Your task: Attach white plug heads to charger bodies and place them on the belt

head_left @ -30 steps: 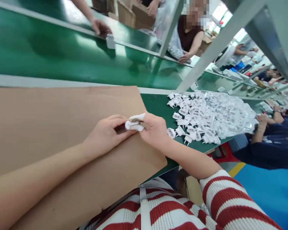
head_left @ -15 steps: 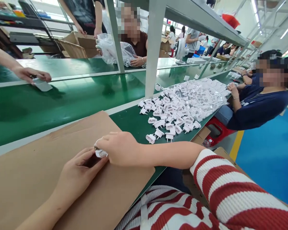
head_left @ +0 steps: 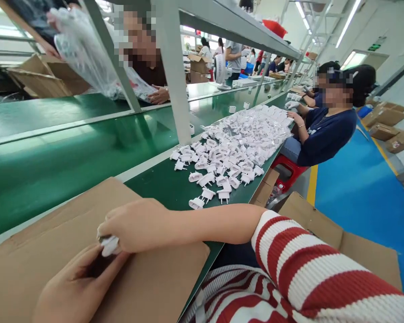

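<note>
At left, over the cardboard [head_left: 30,242], grasping a white piece [head_left: 110,246] from the near side with thumb and fingers of the left hand [head_left: 70,287]. Just to the right, gripping the same piece from above with the right hand [head_left: 139,224], largely hiding it. Farther right, on the green bench [head_left: 153,180], past the right forearm: many white plugs [head_left: 217,155], several with pins showing. Farthest right, seated on a red stool [head_left: 287,168]: a co-worker [head_left: 326,134] in dark blue.
</note>
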`<state>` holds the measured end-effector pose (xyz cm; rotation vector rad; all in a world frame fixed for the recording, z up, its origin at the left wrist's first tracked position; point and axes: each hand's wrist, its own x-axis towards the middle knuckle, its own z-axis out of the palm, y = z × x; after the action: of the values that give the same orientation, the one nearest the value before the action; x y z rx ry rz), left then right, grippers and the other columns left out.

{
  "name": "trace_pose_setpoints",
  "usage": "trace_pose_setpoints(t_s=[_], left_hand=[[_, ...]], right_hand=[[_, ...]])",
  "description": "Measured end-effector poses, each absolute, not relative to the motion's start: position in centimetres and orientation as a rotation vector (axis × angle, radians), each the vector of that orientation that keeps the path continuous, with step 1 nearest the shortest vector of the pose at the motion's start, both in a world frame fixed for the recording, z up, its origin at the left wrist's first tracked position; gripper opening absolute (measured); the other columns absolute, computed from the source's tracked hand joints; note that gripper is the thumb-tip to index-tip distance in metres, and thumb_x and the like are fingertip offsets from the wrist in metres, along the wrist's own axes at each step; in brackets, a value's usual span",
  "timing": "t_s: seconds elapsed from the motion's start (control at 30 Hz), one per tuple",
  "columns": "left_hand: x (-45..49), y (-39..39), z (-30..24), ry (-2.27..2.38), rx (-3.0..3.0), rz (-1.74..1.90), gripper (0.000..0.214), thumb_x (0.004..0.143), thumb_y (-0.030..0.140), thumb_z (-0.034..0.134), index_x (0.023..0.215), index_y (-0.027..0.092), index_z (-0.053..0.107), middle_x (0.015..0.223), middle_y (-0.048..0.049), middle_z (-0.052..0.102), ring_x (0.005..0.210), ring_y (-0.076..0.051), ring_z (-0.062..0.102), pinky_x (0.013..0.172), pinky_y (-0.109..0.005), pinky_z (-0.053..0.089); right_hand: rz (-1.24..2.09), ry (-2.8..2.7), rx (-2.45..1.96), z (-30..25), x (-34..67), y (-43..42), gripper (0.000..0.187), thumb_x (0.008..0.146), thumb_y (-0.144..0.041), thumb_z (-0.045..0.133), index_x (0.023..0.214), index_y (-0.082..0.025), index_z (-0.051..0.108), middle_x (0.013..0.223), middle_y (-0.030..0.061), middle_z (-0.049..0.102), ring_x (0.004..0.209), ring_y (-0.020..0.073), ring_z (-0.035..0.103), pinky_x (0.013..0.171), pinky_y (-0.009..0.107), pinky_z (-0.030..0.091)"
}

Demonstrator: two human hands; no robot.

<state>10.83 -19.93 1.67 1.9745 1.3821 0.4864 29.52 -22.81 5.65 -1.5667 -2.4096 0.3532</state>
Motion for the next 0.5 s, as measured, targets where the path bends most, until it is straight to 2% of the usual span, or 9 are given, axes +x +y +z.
trace_pose_setpoints(t_s=[0.1,0.2,0.3,0.4,0.47,0.5], left_hand=[[10.6,-20.2,1.6,1.251,2.037,0.511,0.014,0.071,0.055,0.079,0.079,0.043,0.077,0.086,0.0118,0.079,0.083,-0.032,0.074,0.072,-0.040,0.058],[10.2,-20.3,0.7,1.077,2.067,0.590,0.026,0.080,0.055,0.076,0.090,0.030,0.078,0.103,0.0001,0.080,0.092,-0.031,0.073,0.085,-0.040,0.058],[9.9,-20.4,-0.4,1.027,2.064,0.685,0.032,0.086,0.052,0.070,0.096,0.023,0.077,0.106,-0.0069,0.078,0.099,-0.029,0.071,0.090,-0.038,0.055],[9.9,-20.7,-1.1,0.997,2.045,0.711,0.034,0.090,0.048,0.068,0.110,0.021,0.077,0.105,-0.0072,0.076,0.097,-0.026,0.069,0.088,-0.036,0.054],[10.1,-20.8,-1.3,0.973,1.963,0.740,0.041,0.089,0.047,0.071,0.121,0.022,0.075,0.106,-0.0063,0.076,0.092,-0.023,0.067,0.086,-0.035,0.053],[10.2,-20.9,-1.4,0.964,1.906,0.756,0.045,0.088,0.049,0.074,0.123,0.022,0.075,0.104,-0.0059,0.075,0.088,-0.022,0.066,0.084,-0.034,0.053]], right_hand=[[0.325,-2.366,-1.567,5.5,29.2,-23.5,0.018,0.095,-0.013,0.057,0.099,-0.021,0.073,0.106,0.0017,0.074,0.097,0.0172,0.067,0.065,0.029,0.041],[0.220,-2.220,-1.584,3.5,29.1,-24.5,0.016,0.091,-0.016,0.061,0.100,-0.022,0.073,0.099,0.0015,0.071,0.087,0.0171,0.065,0.065,0.029,0.039],[0.078,-2.068,-1.569,0.7,28.8,-25.1,0.007,0.092,-0.021,0.064,0.092,-0.021,0.071,0.091,0.0039,0.067,0.084,0.0184,0.063,0.070,0.029,0.043],[0.026,-1.952,-1.530,-1.2,28.7,-25.3,0.010,0.093,-0.026,0.066,0.088,-0.020,0.071,0.087,0.0059,0.066,0.084,0.0203,0.063,0.073,0.030,0.047],[0.121,-1.860,-1.475,-1.6,28.9,-25.2,0.017,0.094,-0.031,0.067,0.105,-0.020,0.073,0.093,0.0068,0.070,0.089,0.0214,0.067,0.080,0.032,0.052],[0.226,-1.807,-1.430,-1.6,29.2,-25.1,0.029,0.093,-0.034,0.069,0.119,-0.020,0.071,0.100,0.0073,0.074,0.094,0.0215,0.070,0.086,0.033,0.054]])
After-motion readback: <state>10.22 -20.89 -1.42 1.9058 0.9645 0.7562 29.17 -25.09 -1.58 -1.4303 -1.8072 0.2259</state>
